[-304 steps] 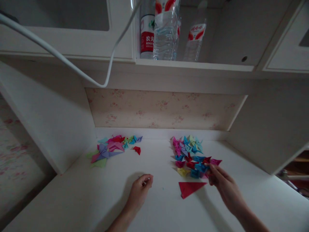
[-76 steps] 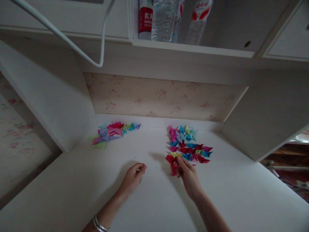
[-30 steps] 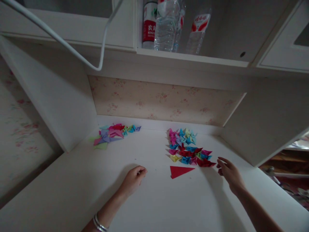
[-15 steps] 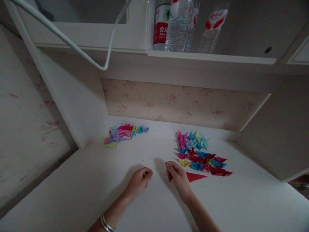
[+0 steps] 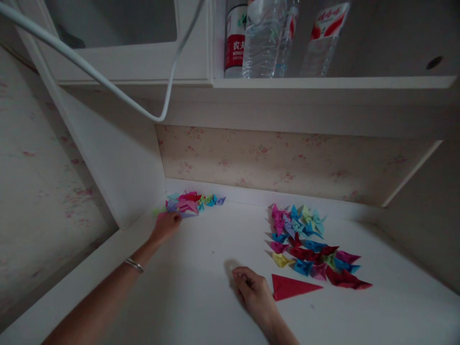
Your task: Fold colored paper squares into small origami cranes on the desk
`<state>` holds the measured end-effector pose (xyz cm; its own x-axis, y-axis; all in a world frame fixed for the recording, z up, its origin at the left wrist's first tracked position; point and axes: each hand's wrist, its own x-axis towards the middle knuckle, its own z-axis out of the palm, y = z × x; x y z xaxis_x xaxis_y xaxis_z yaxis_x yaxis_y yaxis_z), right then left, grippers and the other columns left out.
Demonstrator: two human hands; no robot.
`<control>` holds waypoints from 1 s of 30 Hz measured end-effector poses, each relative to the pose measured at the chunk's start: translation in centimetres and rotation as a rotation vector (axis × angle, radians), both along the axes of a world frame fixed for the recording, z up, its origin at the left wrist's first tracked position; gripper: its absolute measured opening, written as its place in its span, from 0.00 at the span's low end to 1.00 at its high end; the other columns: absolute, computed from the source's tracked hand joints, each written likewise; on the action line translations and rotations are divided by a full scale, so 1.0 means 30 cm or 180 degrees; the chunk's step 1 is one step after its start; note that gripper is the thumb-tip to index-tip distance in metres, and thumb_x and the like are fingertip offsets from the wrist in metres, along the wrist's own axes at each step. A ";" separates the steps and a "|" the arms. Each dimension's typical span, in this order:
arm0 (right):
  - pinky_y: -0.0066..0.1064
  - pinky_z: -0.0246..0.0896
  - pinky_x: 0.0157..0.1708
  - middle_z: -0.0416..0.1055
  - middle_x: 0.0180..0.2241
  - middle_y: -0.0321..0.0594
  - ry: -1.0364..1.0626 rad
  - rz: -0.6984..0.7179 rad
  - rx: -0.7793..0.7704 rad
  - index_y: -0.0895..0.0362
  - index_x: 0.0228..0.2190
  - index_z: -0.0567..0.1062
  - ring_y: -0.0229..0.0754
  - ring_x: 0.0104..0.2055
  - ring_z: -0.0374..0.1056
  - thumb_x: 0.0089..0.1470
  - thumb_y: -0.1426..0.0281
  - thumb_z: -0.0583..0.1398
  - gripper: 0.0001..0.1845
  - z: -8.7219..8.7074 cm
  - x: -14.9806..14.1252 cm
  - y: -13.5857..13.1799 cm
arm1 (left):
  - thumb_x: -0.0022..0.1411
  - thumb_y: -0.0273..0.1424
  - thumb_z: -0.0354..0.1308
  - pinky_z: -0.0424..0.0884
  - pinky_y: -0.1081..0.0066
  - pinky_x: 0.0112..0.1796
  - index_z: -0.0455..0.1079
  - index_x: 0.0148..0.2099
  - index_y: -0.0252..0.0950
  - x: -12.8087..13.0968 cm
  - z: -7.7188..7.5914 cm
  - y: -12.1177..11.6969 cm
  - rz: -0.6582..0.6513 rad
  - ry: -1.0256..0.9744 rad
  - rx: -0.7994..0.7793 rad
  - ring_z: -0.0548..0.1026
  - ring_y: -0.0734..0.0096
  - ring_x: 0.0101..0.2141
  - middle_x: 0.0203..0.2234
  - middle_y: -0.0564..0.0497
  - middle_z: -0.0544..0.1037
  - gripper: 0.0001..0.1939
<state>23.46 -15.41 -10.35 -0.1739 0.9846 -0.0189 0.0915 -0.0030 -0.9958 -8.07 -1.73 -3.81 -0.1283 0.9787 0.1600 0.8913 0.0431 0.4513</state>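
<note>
My left hand reaches to the front of the left pile of folded coloured papers. Its fingers look closed over the pile's near edge, and what they may pinch is hidden. A pointed purple paper pokes out beside them. Low over the white desk, my right hand has its fingers curled in, with nothing visible in them. Just right of it lies a flat red paper triangle. Beyond that, several small folded paper pieces in red, blue, pink, yellow and green sit in loose rows.
The white desk has a side panel at left and a flowered back wall. Overhead, a shelf holds plastic bottles. A white cable hangs in front of the cupboard at upper left.
My left hand has moved from the middle of the desk forward and left to the left pile. My right hand has moved slightly nearer, uncovering more of the red triangle. The view has shifted a little.
</note>
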 end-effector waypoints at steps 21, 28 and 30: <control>0.24 0.42 0.16 0.61 0.15 0.30 0.0139 -0.0030 -0.0086 0.57 0.35 0.75 0.32 0.17 0.53 0.53 0.52 0.57 0.21 0.008 0.005 0.005 | 0.59 0.37 0.49 0.67 0.62 0.40 0.72 0.41 0.35 -0.135 -0.037 0.186 0.0740 0.0289 -0.0159 0.73 0.49 0.44 0.42 0.39 0.77 0.15; 0.24 0.42 0.16 0.63 0.17 0.32 0.0265 -0.0038 -0.0116 0.57 0.35 0.75 0.32 0.17 0.53 0.51 0.52 0.58 0.21 0.002 0.003 0.006 | 0.59 0.45 0.49 0.66 0.71 0.34 0.72 0.43 0.38 -0.072 0.027 0.083 0.0618 -0.0178 0.0164 0.74 0.59 0.39 0.34 0.49 0.79 0.20; 0.24 0.42 0.16 0.63 0.17 0.31 0.0332 -0.0060 -0.0145 0.57 0.35 0.75 0.31 0.17 0.53 0.51 0.52 0.59 0.20 0.001 0.001 0.006 | 0.59 0.47 0.47 0.65 0.74 0.28 0.73 0.42 0.38 -0.019 0.029 0.014 0.0450 -0.0379 0.0178 0.74 0.66 0.29 0.24 0.52 0.76 0.22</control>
<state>23.49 -15.22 -10.32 -0.1587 0.9862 -0.0464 -0.0131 -0.0491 -0.9987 -8.65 -1.31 -2.94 -0.2851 0.9397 0.1890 0.8184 0.1359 0.5584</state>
